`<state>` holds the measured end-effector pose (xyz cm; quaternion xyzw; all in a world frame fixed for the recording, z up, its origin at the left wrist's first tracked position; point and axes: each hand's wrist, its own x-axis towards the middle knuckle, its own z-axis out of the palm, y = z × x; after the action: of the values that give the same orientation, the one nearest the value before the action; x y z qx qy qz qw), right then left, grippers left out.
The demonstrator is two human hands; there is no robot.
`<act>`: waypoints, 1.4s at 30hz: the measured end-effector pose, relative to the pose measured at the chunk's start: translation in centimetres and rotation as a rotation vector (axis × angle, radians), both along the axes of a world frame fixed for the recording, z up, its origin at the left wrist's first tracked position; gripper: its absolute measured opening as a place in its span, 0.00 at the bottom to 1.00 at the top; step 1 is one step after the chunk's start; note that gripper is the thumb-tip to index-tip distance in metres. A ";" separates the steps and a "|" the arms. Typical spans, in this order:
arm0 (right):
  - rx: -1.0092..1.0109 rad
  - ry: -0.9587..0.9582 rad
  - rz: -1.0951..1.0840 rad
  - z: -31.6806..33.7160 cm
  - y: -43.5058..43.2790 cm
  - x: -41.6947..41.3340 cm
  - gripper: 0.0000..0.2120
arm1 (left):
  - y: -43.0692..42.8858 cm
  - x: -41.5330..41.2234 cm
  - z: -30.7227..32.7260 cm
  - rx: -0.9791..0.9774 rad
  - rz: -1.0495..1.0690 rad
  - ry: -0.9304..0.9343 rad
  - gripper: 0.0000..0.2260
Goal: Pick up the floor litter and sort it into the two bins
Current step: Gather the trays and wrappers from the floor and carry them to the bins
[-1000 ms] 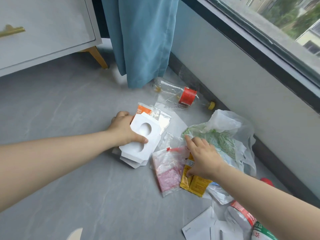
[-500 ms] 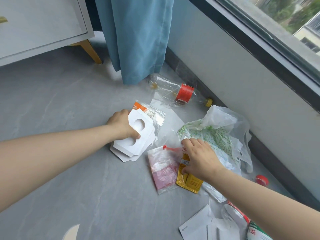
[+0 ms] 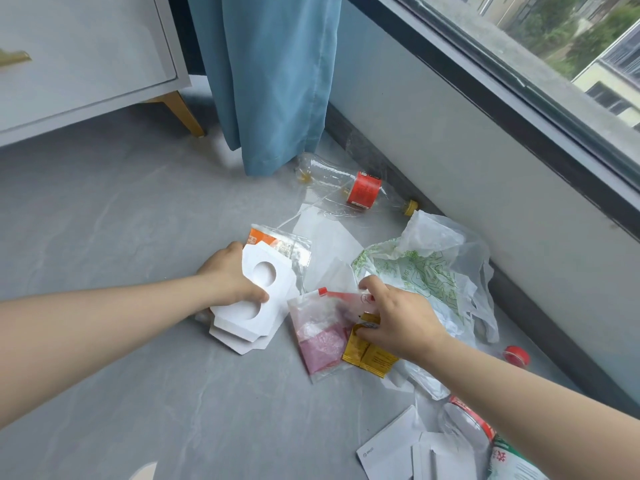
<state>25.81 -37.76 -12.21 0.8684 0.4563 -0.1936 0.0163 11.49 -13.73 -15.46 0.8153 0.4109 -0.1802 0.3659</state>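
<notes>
Litter lies on the grey floor by the wall. My left hand (image 3: 231, 279) grips a stack of white card pieces with round holes (image 3: 259, 303), thumb on top. An orange-topped clear wrapper (image 3: 277, 242) lies behind that stack. My right hand (image 3: 394, 317) pinches yellow sachets (image 3: 369, 358) beside a clear zip bag with pink contents (image 3: 320, 336). A white and green plastic bag (image 3: 429, 268) sits crumpled to the right. An empty clear bottle with a red label (image 3: 349, 187) lies near the wall. No bin is in view.
A blue curtain (image 3: 270, 81) hangs at the back, with a grey drawer unit on gold legs (image 3: 79, 57) to its left. White papers (image 3: 398, 452), a red-banded clear bottle (image 3: 464, 420) and a red cap (image 3: 516, 355) lie at the lower right. Wall and window run along the right.
My right hand has slid left from the green bag onto the yellow sachets and closed on them. My left hand keeps its hold on the card stack.
</notes>
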 end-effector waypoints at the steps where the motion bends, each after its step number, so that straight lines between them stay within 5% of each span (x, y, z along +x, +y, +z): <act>1: 0.015 -0.003 -0.007 0.1 -0.1 0.0 0.26 | 0.0 -0.3 0.0 -0.002 0.007 -0.004 0.42; 7: 0.187 0.055 -0.075 1.2 -2.2 0.0 0.22 | -0.5 -1.5 0.7 -0.004 0.033 -0.037 0.36; 12: 0.406 0.213 -0.459 3.8 -2.2 4.0 0.26 | -0.5 -1.9 1.1 -0.046 0.028 -0.055 0.38; 20: 0.122 0.086 -0.448 3.0 -2.8 6.1 0.28 | -1.4 -1.7 1.6 -0.014 -0.001 -0.069 0.34; 26: 0.049 -0.267 -0.190 2.5 -1.7 6.5 0.53 | -1.1 -1.9 1.3 0.000 -0.010 -0.041 0.33; 32: -0.110 -0.124 -0.284 1.9 -0.4 7.8 0.70 | -1.0 -1.9 1.6 0.008 -0.030 -0.050 0.33; 39: -0.262 -0.083 -0.142 -0.1 -0.1 5.7 0.65 | -0.8 -2.2 1.4 -0.002 -0.021 -0.052 0.33; 42: -0.236 -0.084 -0.067 -0.9 0.4 4.7 0.48 | -0.7 -2.4 1.2 -0.011 -0.010 -0.057 0.33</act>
<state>30.53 -37.39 -13.11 0.8824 0.4001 -0.2101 0.1311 9.13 -14.40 -14.26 0.8202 0.3951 -0.1613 0.3810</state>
